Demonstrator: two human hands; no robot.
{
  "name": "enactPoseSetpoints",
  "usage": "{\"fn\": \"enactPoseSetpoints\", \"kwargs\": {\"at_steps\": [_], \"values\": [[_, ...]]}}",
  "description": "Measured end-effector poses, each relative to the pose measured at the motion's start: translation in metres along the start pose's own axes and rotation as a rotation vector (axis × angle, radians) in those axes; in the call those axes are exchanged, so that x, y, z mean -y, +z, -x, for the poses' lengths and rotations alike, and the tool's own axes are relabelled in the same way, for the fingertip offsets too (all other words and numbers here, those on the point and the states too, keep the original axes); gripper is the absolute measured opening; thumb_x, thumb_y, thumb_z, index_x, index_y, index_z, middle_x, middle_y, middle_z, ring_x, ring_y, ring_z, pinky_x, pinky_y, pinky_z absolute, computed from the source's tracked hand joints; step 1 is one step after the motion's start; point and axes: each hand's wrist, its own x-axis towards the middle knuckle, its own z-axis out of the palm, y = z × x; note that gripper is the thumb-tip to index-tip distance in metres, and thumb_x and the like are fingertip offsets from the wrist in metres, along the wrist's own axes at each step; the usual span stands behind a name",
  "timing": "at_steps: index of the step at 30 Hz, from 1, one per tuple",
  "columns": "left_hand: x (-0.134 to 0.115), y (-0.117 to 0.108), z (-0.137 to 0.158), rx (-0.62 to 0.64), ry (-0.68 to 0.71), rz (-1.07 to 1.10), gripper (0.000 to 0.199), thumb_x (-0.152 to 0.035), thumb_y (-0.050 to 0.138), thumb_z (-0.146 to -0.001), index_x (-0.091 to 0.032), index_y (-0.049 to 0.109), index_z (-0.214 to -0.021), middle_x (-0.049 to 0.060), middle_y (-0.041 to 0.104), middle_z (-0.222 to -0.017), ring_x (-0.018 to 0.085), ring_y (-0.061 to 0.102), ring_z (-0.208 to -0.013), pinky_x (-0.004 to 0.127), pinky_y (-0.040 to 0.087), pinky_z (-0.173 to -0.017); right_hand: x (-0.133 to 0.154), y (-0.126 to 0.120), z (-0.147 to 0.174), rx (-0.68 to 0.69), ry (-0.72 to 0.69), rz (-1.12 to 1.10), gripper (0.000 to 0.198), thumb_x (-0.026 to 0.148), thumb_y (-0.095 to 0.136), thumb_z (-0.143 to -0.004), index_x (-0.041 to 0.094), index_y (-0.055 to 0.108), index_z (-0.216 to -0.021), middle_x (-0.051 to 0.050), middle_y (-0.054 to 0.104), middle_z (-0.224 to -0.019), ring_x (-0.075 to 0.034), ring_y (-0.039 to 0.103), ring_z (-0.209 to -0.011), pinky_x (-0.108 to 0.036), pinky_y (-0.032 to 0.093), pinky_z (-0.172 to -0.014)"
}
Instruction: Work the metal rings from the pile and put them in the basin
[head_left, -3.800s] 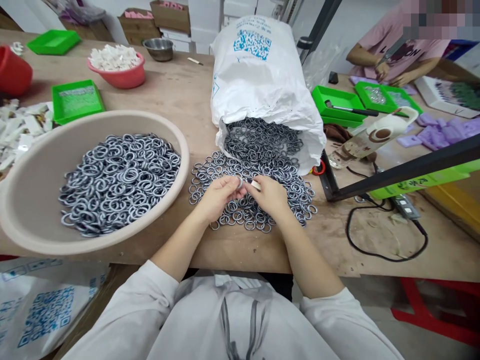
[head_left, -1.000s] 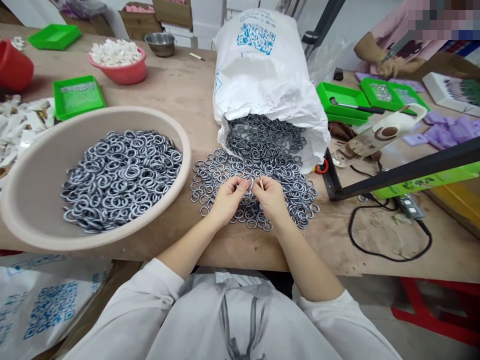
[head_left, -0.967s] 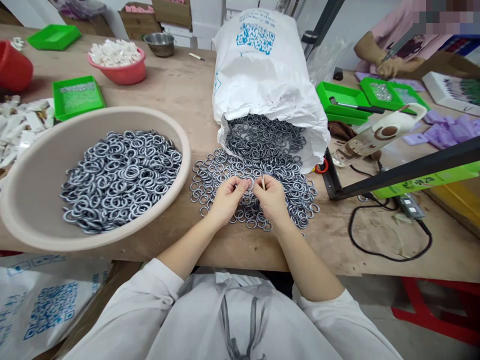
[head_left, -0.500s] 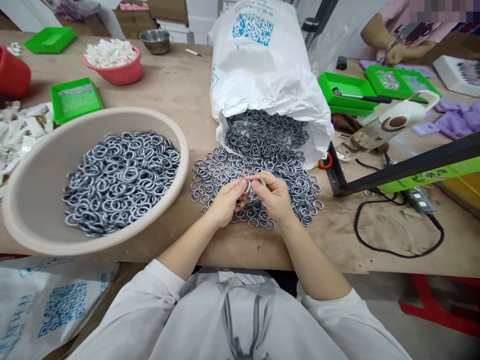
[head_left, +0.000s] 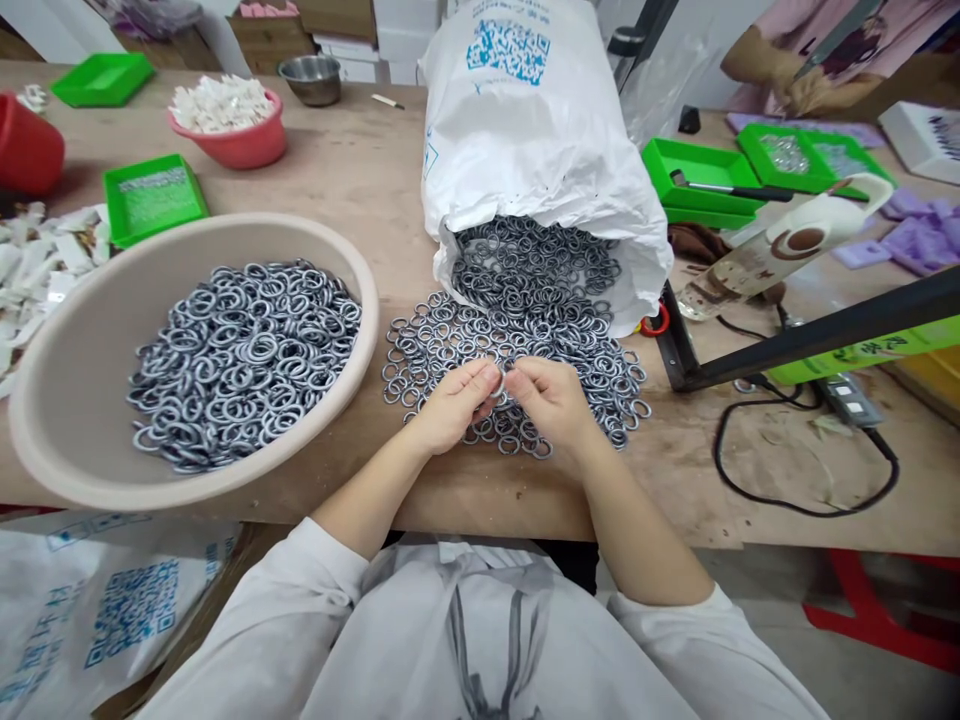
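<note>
Over a spread of loose grey rings (head_left: 420, 345), my two hands almost meet at the fingertips. My left hand (head_left: 456, 405) is closed, its thumb and fingers pinching a grey ring (head_left: 499, 378) that is mostly covered. My right hand (head_left: 553, 402) is closed too, thumb against fingers, right beside that ring; what it pinches is hidden. The spread rings run out of the mouth of a white woven sack (head_left: 525, 150) lying behind them. To the left, a large beige basin (head_left: 67, 420) holds a heap of the same kind of ring.
A black metal bar (head_left: 825, 330), a black cable (head_left: 720, 470) and a bottle (head_left: 787, 245) lie on the right. Green trays (head_left: 697, 165) stand behind them. A red bowl (head_left: 240, 150) of white pieces is at back left. Another person's hands (head_left: 806, 90) work at far right.
My right fingers have drawn in and closed more beside the ring; a thin piece that showed at them is no longer visible. My left hand has hardly moved. The view has shifted slightly.
</note>
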Motion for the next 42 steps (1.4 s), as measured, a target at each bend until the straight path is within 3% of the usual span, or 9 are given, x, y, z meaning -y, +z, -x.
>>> {"fn": "enactPoseSetpoints", "kwargs": {"at_steps": [5,8,12,15,18,23,28,34,42], "values": [[-0.009,-0.003,0.001,-0.045,0.010,0.068,0.040,-0.052,0.068,-0.082,-0.017,0.052,-0.072,-0.004,0.047,-0.060,0.006,0.041,-0.048,0.018,0.031,-0.040,-0.022,-0.003,-0.009,0.016,0.305,0.325,0.044,0.057,0.047,-0.095,0.019,0.065,-0.082,-0.004,0.063,-0.077,-0.018,0.055,-0.070,-0.028,0.032,-0.062],[-0.016,-0.011,-0.003,-0.177,0.017,0.123,0.029,-0.043,0.072,-0.080,-0.016,0.063,-0.086,-0.002,0.054,-0.067,0.006,0.049,-0.052,0.017,0.035,-0.041,-0.021,0.003,-0.011,0.143,0.371,0.625,0.035,0.055,0.063,-0.087,0.023,0.070,-0.101,-0.007,0.067,-0.098,-0.021,0.060,-0.078,-0.029,0.030,-0.061],[-0.022,-0.022,-0.011,-0.323,-0.031,0.258,0.022,-0.022,0.065,-0.076,-0.016,0.065,-0.097,-0.003,0.055,-0.066,0.007,0.052,-0.052,0.016,0.034,-0.040,-0.018,0.011,-0.013,0.212,0.384,0.729,0.022,0.042,0.060,-0.092,0.025,0.073,-0.098,-0.008,0.066,-0.101,-0.020,0.060,-0.076,-0.029,0.029,-0.060],[-0.022,-0.025,-0.014,-0.396,-0.132,0.350,0.012,-0.025,0.060,-0.074,-0.015,0.060,-0.082,-0.001,0.058,-0.070,0.007,0.054,-0.053,0.016,0.033,-0.038,-0.023,0.010,-0.014,0.116,0.371,0.604,0.025,0.038,0.056,-0.094,0.021,0.071,-0.083,-0.007,0.064,-0.090,-0.019,0.056,-0.074,-0.029,0.029,-0.060],[-0.016,-0.018,-0.014,-0.386,-0.182,0.273,0.022,-0.033,0.067,-0.075,-0.016,0.055,-0.078,-0.001,0.058,-0.073,0.006,0.052,-0.051,0.015,0.027,-0.036,-0.026,0.006,-0.012,0.025,0.364,0.213,0.038,0.047,0.055,-0.093,0.019,0.065,-0.069,-0.002,0.056,-0.069,-0.016,0.049,-0.067,-0.029,0.031,-0.061],[0.001,-0.002,-0.010,-0.239,-0.153,0.036,0.044,-0.054,0.077,-0.071,-0.017,0.054,-0.079,-0.007,0.044,-0.057,0.003,0.031,-0.042,0.014,0.017,-0.036,-0.014,0.004,-0.007,0.104,0.266,-0.405,0.051,0.068,0.055,-0.086,0.019,0.062,-0.073,0.001,0.053,-0.065,-0.014,0.046,-0.063,-0.028,0.037,-0.064],[0.003,-0.003,-0.007,-0.177,-0.188,0.056,0.055,-0.071,0.065,-0.075,-0.017,0.052,-0.075,-0.006,0.040,-0.056,0.003,0.028,-0.041,0.014,0.017,-0.036,-0.007,0.004,-0.005,-0.023,0.087,-0.202,0.049,0.063,0.052,-0.091,0.020,0.063,-0.070,-0.001,0.054,-0.068,-0.015,0.049,-0.067,-0.029,0.039,-0.066],[-0.008,-0.005,-0.001,0.173,-0.450,0.161,0.053,-0.066,0.067,-0.077,-0.015,0.052,-0.073,-0.007,0.036,-0.055,0.002,0.023,-0.041,0.014,0.015,-0.036,-0.016,0.001,-0.001,-0.112,-0.084,-0.003,0.027,0.042,0.059,-0.093,0.022,0.077,-0.086,-0.003,0.061,-0.077,-0.016,0.054,-0.069,-0.029,0.040,-0.064],[-0.003,-0.002,-0.001,0.045,-0.288,0.116,0.048,-0.058,0.073,-0.075,-0.017,0.048,-0.074,-0.006,0.042,-0.058,0.003,0.029,-0.043,0.014,0.019,-0.037,-0.012,-0.005,-0.003,-0.082,-0.080,-0.251,0.054,0.070,0.067,-0.076,0.020,0.077,-0.091,-0.002,0.060,-0.071,-0.015,0.052,-0.065,-0.029,0.041,-0.062]]}}
